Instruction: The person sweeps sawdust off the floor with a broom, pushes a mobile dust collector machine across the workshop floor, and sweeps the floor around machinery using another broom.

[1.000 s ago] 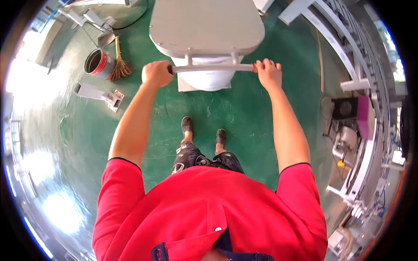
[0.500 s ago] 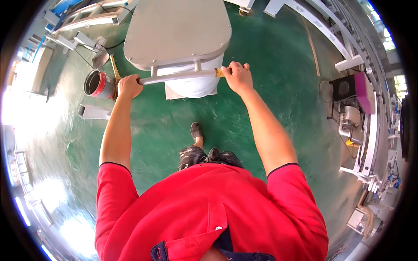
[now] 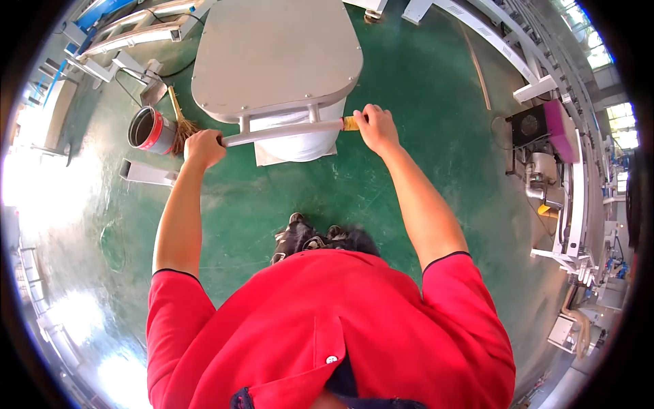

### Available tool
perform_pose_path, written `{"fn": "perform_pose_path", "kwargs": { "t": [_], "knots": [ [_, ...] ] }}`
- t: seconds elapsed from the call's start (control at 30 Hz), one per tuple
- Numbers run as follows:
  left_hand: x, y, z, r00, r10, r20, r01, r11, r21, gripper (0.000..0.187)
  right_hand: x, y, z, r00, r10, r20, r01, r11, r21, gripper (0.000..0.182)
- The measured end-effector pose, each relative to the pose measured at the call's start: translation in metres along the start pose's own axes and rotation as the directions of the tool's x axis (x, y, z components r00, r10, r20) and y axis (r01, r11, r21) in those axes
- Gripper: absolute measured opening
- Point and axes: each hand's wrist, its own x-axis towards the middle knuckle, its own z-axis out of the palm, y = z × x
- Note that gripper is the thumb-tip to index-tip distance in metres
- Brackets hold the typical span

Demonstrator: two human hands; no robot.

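Feet drawn together — hands [image 3: 204, 147] [image 3: 373, 127] seemingly clasp cart handle [image 3: 283, 132]

matt grey metal cart [image 3: 272, 54], smooth metal handle bar [image 3: 283, 131]; glossy green floor [image 3: 409, 82].

You are standing on a green floor [image 3: 422, 136] and gripping the handle bar [image 3: 286, 131] of a grey cart [image 3: 276, 54] with both hands. Your left hand [image 3: 204, 146] is wrapping the bar's left end, and your right hand [image 3: 375, 126] is closing around the right end, just beside a yellow band on the bar. A white sack [image 3: 300, 144] is hanging below the cart's flat top. To the left, a red-banded bucket [image 3: 151, 129] is sitting beside a straw broom [image 3: 181, 123]. Metal frames and a purple machine [image 3: 555, 126] are lining the right side.
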Motion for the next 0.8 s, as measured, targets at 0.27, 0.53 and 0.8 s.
{"fn": "perform_pose_path", "kwargs": {
  "t": [0.27, 0.53, 0.8],
  "knots": [
    [-0.03, 0.02, -0.076, 1.0, -0.011, 0.022, 0.011, 1.0, -0.022, 0.02, -0.001, -0.025, -0.071, 0.988, 0.133, 0.074, -0.124, 0.985, -0.122, 0.042],
    [-0.038, 0.022, -0.104, 0.997, -0.04, 0.071, 0.041, 0.999, -0.013, 0.021, -0.002, -0.04, -0.092, 0.978, 0.172, 0.119, -0.161, 0.982, -0.102, 0.043],
    [-0.041, 0.018, -0.122, 0.994, -0.021, 0.109, 0.021, 1.0, -0.003, 0.021, -0.002, -0.059, -0.111, 0.968, 0.221, 0.12, -0.214, 0.974, -0.071, 0.04]
  ]
}}
